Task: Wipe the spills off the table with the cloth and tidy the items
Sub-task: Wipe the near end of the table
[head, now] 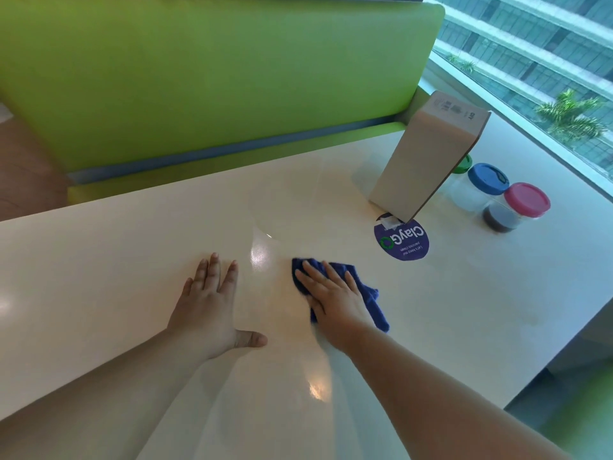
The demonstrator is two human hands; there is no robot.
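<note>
A blue cloth [371, 295] lies bunched on the cream table [132, 254] near its middle. My right hand [331, 298] presses flat on the cloth with straight fingers. To its left, my left hand [212, 303] rests palm-down on the bare tabletop, fingers spread. A faint wet sheen [265, 237] shows just beyond the hands. At the back right stand a tall cardboard box [428, 157], a blue-lidded jar [484, 180], a pink-lidded jar [520, 204] with dark contents, and a green-lidded jar [464, 164] mostly hidden behind the box.
A round purple sticker [403, 240] is on the table in front of the box. A green bench backrest [215, 71] runs along the far side. A window [547, 61] borders the right. The table's right edge [564, 340] drops off near the cloth side.
</note>
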